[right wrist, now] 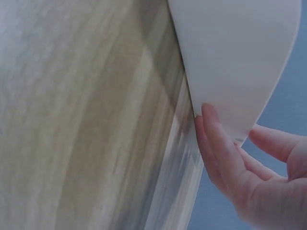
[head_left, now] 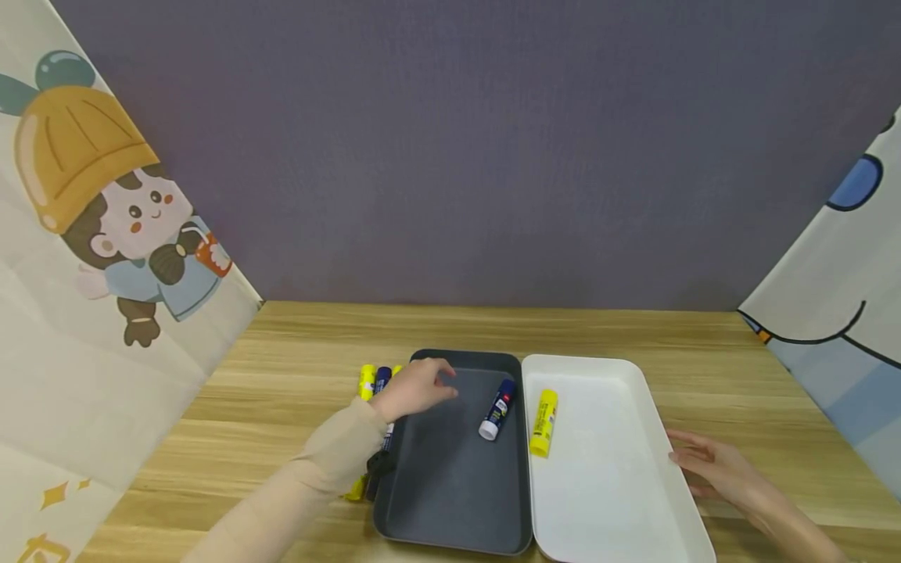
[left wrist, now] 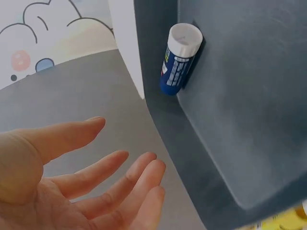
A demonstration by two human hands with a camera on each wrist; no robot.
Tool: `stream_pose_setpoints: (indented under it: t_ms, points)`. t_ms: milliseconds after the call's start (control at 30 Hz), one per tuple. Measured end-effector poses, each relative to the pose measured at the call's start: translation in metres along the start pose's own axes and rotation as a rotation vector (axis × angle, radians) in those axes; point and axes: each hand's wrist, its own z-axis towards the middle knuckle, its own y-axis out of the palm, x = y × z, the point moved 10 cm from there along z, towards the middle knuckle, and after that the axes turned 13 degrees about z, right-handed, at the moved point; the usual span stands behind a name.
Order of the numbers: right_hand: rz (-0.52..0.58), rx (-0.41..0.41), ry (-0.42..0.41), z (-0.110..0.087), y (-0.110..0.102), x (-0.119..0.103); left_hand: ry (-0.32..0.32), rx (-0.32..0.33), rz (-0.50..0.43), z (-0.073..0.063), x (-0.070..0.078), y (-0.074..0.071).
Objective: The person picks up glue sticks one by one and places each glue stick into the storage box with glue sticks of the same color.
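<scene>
My left hand [head_left: 417, 389] hovers over the far left part of the dark grey tray [head_left: 457, 500], fingers loosely bent with nothing in them. A navy glue stick with a white end [head_left: 497, 410] lies inside that tray near its right wall; the left wrist view shows this glue stick [left wrist: 181, 57] apart from the fingertips. Inside the white tray [head_left: 619, 485], a yellow glue stick [head_left: 543, 423] lies along the left side. My right hand [head_left: 725, 473] is beside the white tray, its fingertips touching the outer right wall [right wrist: 235, 62].
Left of the dark tray, partly hidden by my left forearm, lie several yellow and navy glue sticks [head_left: 367, 381]. Both trays stand side by side on a wooden table [head_left: 296, 352]. A grey-purple panel [head_left: 464, 156] rises behind, with printed cloths [head_left: 105, 391] at the sides.
</scene>
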Motion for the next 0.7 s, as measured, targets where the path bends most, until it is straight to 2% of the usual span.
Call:
stream_pose_setpoints:
  t_ms: [233, 500, 700]
  points:
    - [-0.003, -0.004, -0.006, -0.001, 0.000, -0.001, -0.049, 0.010, -0.033, -0.017, -0.013, -0.010]
    - [0.016, -0.008, 0.006, 0.000, -0.001, 0.001, -0.056, 0.025, -0.059, -0.028, -0.027, -0.014]
    - [0.008, -0.001, 0.021, -0.001, -0.001, 0.002, -0.120, 0.020, -0.069, -0.036, -0.040, -0.014]
